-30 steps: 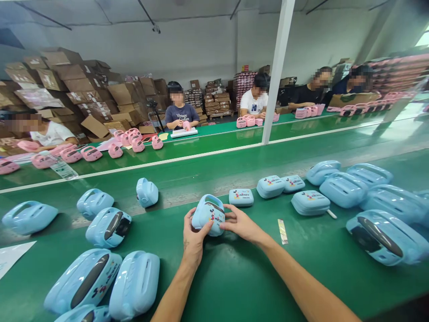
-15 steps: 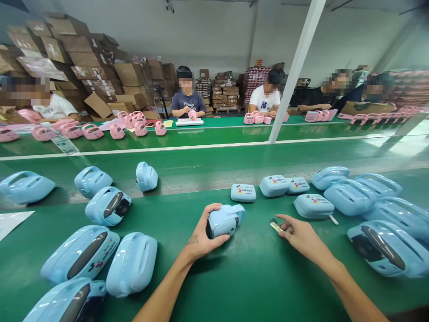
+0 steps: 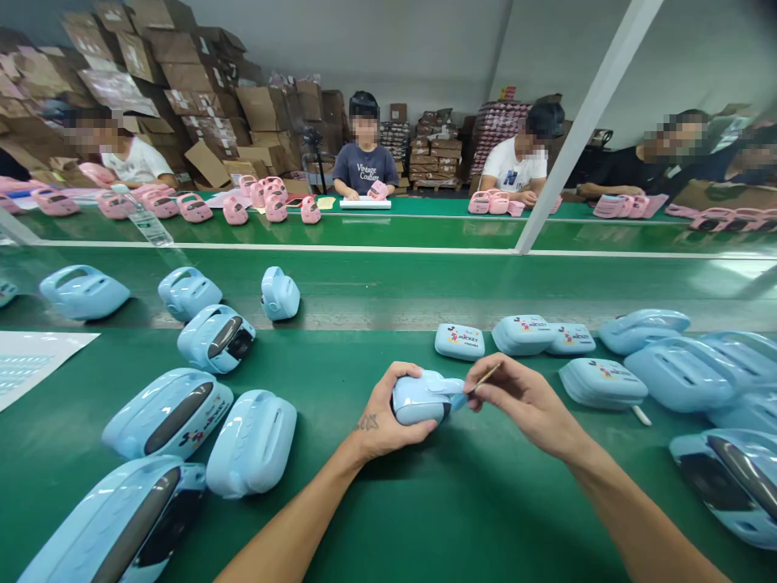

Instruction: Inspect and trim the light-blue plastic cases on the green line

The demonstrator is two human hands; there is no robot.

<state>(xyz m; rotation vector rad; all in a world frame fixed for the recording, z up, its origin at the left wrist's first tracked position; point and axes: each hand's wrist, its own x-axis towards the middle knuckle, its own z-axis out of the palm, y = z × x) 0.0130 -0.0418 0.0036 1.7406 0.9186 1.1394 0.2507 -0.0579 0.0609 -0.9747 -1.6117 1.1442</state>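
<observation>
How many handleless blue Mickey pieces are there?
4: one rounded, light blue plastic piece nearer, at right; three in a row behind, left, middle, right. More may hide underneath.

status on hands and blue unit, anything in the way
Left hand gripping handled blue unit. Right hand pinching thin strip by unit's handle, contact unclear. Printed blue case just beyond, not blocking.

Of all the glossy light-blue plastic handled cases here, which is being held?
The glossy light-blue plastic case in the left hand, close to the thin strip pinched by the right hand. No hand touches the other blue ones.
</observation>
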